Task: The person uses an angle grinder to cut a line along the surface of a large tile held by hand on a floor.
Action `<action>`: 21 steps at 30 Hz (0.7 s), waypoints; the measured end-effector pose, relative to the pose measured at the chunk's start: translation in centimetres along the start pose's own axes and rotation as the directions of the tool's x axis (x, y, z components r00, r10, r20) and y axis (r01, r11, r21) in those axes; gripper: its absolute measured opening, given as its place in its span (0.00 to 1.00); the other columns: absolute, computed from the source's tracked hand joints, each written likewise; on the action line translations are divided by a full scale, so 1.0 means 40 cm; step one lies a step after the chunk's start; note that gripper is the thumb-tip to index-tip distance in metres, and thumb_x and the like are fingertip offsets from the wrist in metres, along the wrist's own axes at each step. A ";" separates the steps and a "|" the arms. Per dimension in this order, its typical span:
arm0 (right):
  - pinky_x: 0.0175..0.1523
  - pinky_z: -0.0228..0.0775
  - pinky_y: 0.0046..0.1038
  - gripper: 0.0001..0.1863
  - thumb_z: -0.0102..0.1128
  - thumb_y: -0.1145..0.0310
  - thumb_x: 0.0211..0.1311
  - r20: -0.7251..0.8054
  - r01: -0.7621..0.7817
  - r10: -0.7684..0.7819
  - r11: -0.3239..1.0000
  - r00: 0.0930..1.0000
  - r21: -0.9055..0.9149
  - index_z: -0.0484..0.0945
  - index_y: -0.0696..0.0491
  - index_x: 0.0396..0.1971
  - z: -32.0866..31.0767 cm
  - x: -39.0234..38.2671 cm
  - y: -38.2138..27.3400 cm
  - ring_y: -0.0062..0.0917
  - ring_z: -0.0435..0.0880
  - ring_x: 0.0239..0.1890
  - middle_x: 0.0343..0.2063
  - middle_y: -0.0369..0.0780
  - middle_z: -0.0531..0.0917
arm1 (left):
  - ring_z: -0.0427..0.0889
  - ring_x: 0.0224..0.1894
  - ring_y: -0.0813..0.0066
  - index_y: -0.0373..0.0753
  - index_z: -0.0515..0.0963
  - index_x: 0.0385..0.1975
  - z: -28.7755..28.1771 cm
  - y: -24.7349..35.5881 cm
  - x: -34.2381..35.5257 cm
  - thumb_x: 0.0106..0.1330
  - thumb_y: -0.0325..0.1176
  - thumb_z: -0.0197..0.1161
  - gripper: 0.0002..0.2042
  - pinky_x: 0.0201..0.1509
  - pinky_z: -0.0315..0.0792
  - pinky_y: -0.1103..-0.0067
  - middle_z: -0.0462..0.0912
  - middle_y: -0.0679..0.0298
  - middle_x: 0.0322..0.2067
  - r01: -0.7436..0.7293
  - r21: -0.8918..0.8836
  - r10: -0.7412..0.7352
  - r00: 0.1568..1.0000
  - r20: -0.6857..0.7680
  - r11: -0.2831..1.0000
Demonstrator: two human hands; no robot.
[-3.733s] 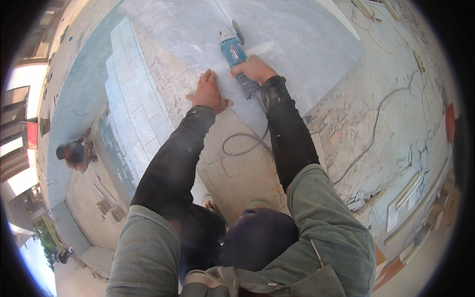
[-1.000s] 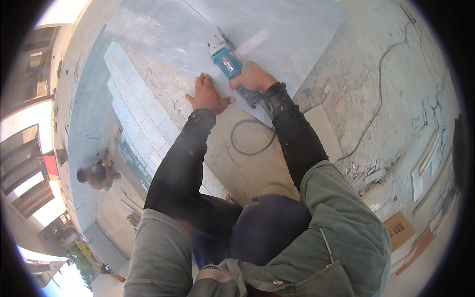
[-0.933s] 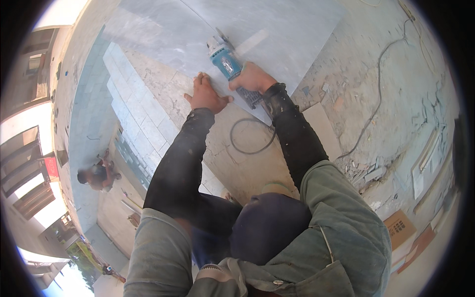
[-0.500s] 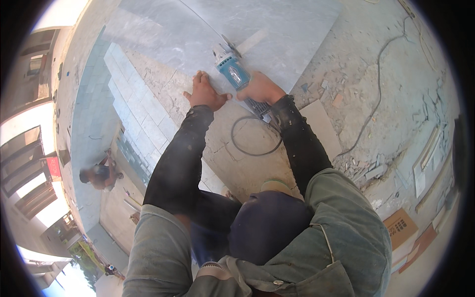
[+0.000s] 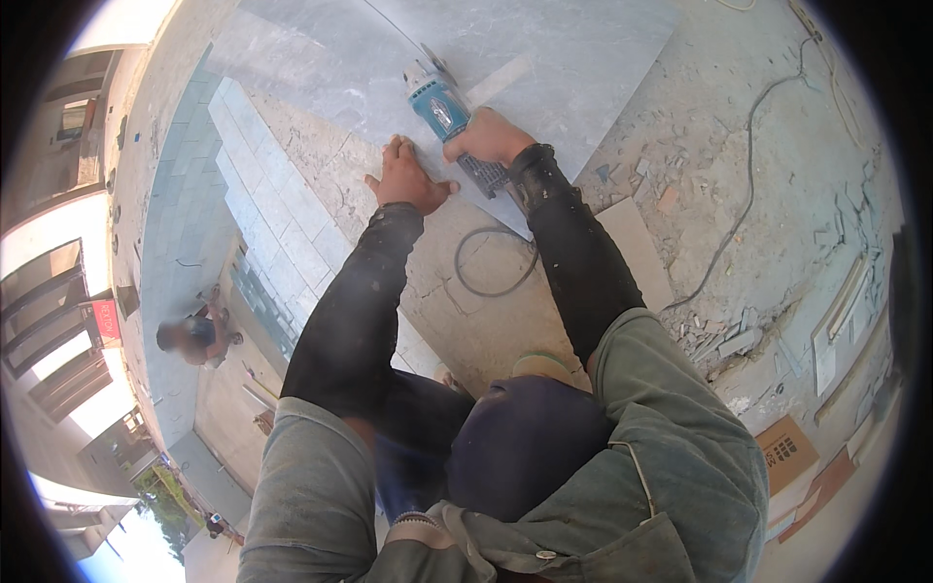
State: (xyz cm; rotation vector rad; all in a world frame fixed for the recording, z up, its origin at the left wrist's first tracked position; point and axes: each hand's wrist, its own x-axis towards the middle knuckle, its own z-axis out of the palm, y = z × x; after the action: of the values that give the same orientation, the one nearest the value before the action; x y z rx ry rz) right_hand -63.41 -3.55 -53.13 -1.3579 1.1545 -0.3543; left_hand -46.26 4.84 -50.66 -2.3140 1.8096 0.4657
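Head view: a large grey stone slab point(image 5: 544, 58) is seen from above, laid flat on a rough, dusty floor point(image 5: 777, 175), and everything else is placed from it. A teal angle grinder point(image 5: 442, 102) is rested on the slab close to its near edge, its long axis slanted from the disc end, further onto the slab and to the left, back toward the near right. The right hand point(image 5: 491, 141) is wrapped tight around the grinder's rear handle, so the tool lies directly ahead of that hand and slightly left. The left hand point(image 5: 403, 180) is pressed flat, fingers spread, on the floor just beside the slab's near edge, holding nothing; it is close to the grinder body without touching it. A black cable point(image 5: 491, 262) is looped on the floor nearer than the slab, between the two dark sleeves. Far left of the slab and well below it, another person point(image 5: 190, 335) is seen.
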 end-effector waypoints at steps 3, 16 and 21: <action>0.38 0.76 0.34 0.23 0.78 0.62 0.39 0.011 -0.031 0.031 0.998 0.999 0.055 0.87 0.67 0.32 -0.003 0.018 -0.012 0.33 0.85 0.30 0.29 0.47 0.87 | 0.57 0.82 0.58 0.34 0.58 0.78 -0.003 0.004 -0.001 0.48 0.58 0.84 0.60 0.78 0.52 0.35 0.54 0.55 0.81 0.007 -0.006 -0.007 1.000 0.020 1.000; 0.36 0.78 0.35 0.28 0.79 0.59 0.39 0.044 -0.062 0.059 0.996 0.997 0.058 0.88 0.68 0.36 -0.012 0.086 -0.004 0.36 0.87 0.29 0.33 0.49 0.89 | 0.48 0.85 0.61 0.37 0.54 0.80 -0.020 0.021 0.002 0.51 0.58 0.83 0.61 0.81 0.47 0.37 0.50 0.58 0.83 0.049 0.000 -0.049 0.993 0.107 0.999; 0.42 0.75 0.34 0.25 0.79 0.63 0.41 0.074 -0.094 0.088 0.993 0.993 0.076 0.87 0.66 0.37 -0.008 0.063 -0.021 0.32 0.84 0.34 0.32 0.45 0.86 | 0.48 0.85 0.62 0.38 0.53 0.80 -0.021 0.014 0.000 0.50 0.57 0.83 0.61 0.81 0.46 0.38 0.50 0.59 0.83 0.069 -0.008 -0.067 0.991 0.116 0.998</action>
State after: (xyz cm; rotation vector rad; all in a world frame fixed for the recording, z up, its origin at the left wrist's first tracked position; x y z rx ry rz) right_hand -62.21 -5.94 -53.43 -1.2350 1.1287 -0.2818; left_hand -46.68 4.43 -49.82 -2.2972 1.6743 0.5889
